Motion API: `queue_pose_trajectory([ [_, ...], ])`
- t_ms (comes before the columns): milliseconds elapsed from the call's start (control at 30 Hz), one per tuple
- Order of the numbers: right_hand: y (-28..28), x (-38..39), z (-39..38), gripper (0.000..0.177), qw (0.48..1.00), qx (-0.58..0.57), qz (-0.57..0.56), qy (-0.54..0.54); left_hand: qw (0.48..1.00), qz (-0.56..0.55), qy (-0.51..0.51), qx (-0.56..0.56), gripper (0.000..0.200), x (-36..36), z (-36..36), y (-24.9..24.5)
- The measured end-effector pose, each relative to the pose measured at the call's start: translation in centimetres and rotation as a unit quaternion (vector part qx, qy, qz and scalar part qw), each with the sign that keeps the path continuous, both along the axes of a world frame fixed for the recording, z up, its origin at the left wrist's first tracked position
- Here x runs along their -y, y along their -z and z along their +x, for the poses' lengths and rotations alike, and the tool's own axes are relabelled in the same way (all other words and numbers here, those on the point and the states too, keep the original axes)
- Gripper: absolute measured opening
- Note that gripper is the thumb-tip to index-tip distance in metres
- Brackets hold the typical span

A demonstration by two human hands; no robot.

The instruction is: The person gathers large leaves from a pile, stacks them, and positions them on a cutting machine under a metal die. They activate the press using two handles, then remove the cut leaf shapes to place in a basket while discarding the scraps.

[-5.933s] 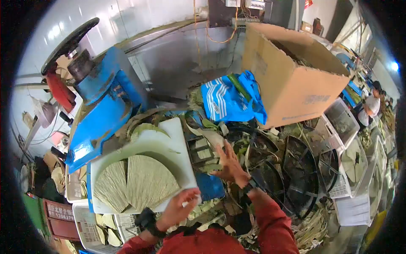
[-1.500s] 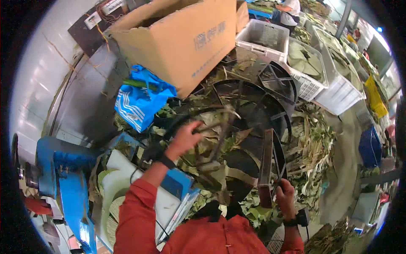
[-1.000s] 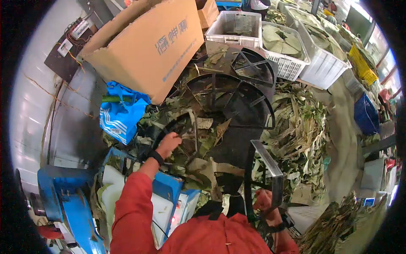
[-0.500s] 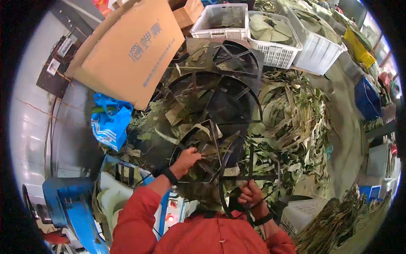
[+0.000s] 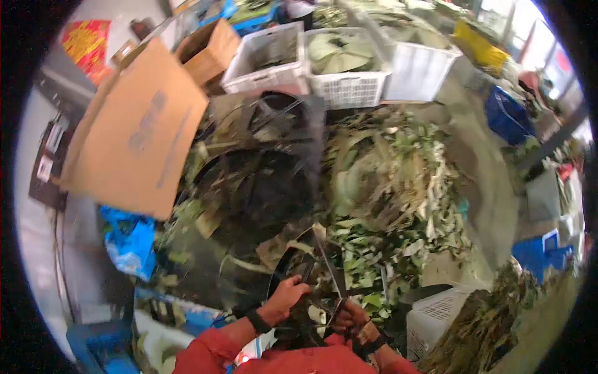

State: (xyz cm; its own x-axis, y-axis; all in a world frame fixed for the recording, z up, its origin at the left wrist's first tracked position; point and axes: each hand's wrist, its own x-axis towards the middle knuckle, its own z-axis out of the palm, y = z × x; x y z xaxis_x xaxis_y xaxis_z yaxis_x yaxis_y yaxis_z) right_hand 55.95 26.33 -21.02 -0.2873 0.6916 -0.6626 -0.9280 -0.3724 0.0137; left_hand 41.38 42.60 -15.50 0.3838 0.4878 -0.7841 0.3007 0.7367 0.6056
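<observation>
My left hand, a dark band at its wrist, is closed beside a curved black strip and dry leaf scraps. What its fingers hold, if anything, is blurred. My right hand is closed on the lower part of a dark strip frame, whose long straight strip rises up and left from the fingers. Behind the hands, a round black frame with crossing strips lies on the leaf-strewn surface. To the right spreads a large heap of green and dry leaf pieces.
A big cardboard box leans at the left above a blue plastic bag. White crates holding flat leaves line the back. A white basket and a pile of brown dry leaves are at the lower right.
The view has tilted up, so the surroundings sit further left. My hands have come closer together and lower in view. The strip frame has moved down with them.
</observation>
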Motion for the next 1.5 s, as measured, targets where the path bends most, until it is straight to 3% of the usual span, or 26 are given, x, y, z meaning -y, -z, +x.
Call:
queue_pose_trajectory([
  [100, -4.4, 0.0, 3.9, 0.022, 0.995, 0.077, 0.004, 0.059, 0.993, -0.043, 0.08, 0.071, 0.026, -1.6, 5.4, 0.0],
  [133, 1.6, 1.1, 5.1, 0.026, 0.96, -0.086, 0.222, 0.148, 0.988, -0.023, 0.118, 0.096, 0.03, -2.5, 7.9, 0.7],
  [200, -2.5, -0.4, 8.7, 0.026, 0.964, 0.179, 0.126, 0.151, 0.979, 0.014, 0.175, 0.105, 0.039, -4.4, 14.1, 0.3],
  [233, -4.6, -1.9, 11.0, 0.026, 0.938, 0.306, 0.07, 0.151, 0.97, 0.023, 0.194, 0.143, 0.034, -5.5, 17.4, -1.2],
  [267, -5.5, -3.6, 13.0, 0.024, 0.931, 0.287, 0.051, 0.219, 0.95, 0.024, 0.214, 0.227, 0.026, -7.1, 20.2, -1.5],
  [300, -6.5, -5.2, 14.7, 0.026, 0.921, 0.264, 0.03, 0.286, 0.932, 0.099, 0.253, 0.241, 0.02, -8.4, 23.3, -3.6],
  [367, -9.7, -7.7, 18.1, 0.027, 0.872, 0.278, 0.096, 0.392, 0.921, 0.119, 0.277, 0.246, 0.025, -12.1, 28.5, -4.2],
  [400, -8.3, -7.9, 20.3, 0.026, 0.857, 0.261, 0.147, 0.419, 0.904, 0.216, 0.305, 0.208, 0.018, -13.4, 31.0, -5.0],
  [433, -9.3, -7.8, 20.9, 0.024, 0.836, 0.267, 0.16, 0.451, 0.891, 0.275, 0.262, 0.25, 0.011, -14.1, 32.2, -6.1],
  [500, -9.1, -6.7, 22.1, 0.023, 0.835, 0.303, 0.076, 0.453, 0.901, 0.223, 0.249, 0.278, 0.006, -15.6, 32.5, -9.2],
  [567, -7.3, -5.3, 22.1, 0.023, 0.839, 0.291, 0.103, 0.447, 0.901, 0.24, 0.231, 0.279, 0.008, -17.1, 31.8, -10.1],
  [633, -4.8, -3.8, 21.1, 0.023, 0.849, 0.265, 0.115, 0.443, 0.89, 0.27, 0.23, 0.288, 0.01, -18.3, 30.0, -9.7],
  [700, -1.9, -2.8, 19.8, 0.022, 0.861, 0.228, 0.119, 0.44, 0.894, 0.316, 0.23, 0.221, 0.01, -18.9, 27.0, -9.0],
  [767, 1.0, -2.2, 18.2, 0.018, 0.88, 0.194, 0.042, 0.431, 0.908, 0.305, 0.222, 0.179, 0.01, -19.3, 23.5, -8.4],
  [833, 6.0, -1.2, 16.8, 0.016, 0.894, 0.163, 0.089, 0.408, 0.916, 0.309, 0.199, 0.162, 0.011, -18.9, 19.3, -8.4],
  [900, 6.6, -0.9, 14.9, 0.018, 0.909, 0.189, 0.102, 0.357, 0.927, 0.302, 0.159, 0.154, 0.013, -17.6, 14.3, -8.6],
  [933, 7.2, -0.9, 14.4, 0.016, 0.921, 0.125, 0.151, 0.337, 0.928, 0.316, 0.164, 0.109, 0.013, -16.5, 11.7, -9.5],
  [967, 8.8, -1.0, 13.7, 0.016, 0.932, 0.173, 0.087, 0.305, 0.929, 0.329, 0.159, 0.055, 0.013, -15.2, 9.0, -10.5],
  [1000, 9.4, -1.0, 13.4, 0.015, 0.932, 0.115, 0.199, 0.281, 0.929, 0.333, 0.16, 0.038, 0.017, -14.1, 6.4, -10.8],
  [1067, 6.1, -3.4, 11.1, 0.021, 0.946, 0.167, 0.017, 0.277, 0.926, 0.353, 0.131, 0.013, 0.023, -11.6, 0.9, -9.2],
  [1100, 6.1, -3.7, 10.8, 0.021, 0.943, 0.261, 0.059, 0.197, 0.92, 0.376, 0.108, 0.01, 0.024, -10.4, -1.7, -7.2],
  [1267, 2.5, -6.5, 7.7, 0.017, 0.962, 0.171, 0.195, 0.087, 0.93, 0.355, -0.006, -0.098, 0.026, -6.8, -12.1, -5.6],
  [1367, -3.0, -7.9, 2.4, 0.014, 0.857, 0.495, 0.142, 0.023, 0.918, 0.365, -0.044, -0.149, 0.028, -7.5, -17.4, -2.9],
  [1433, -1.4, -8.6, 2.5, 0.012, 0.801, 0.571, 0.176, -0.037, 0.909, 0.367, -0.014, -0.195, 0.028, -9.1, -19.8, -3.3],
  [1500, -5.7, -9.1, -0.6, 0.015, 0.66, 0.715, 0.212, -0.092, 0.873, 0.446, -0.002, -0.199, 0.028, -11.4, -22.5, 0.2],
])
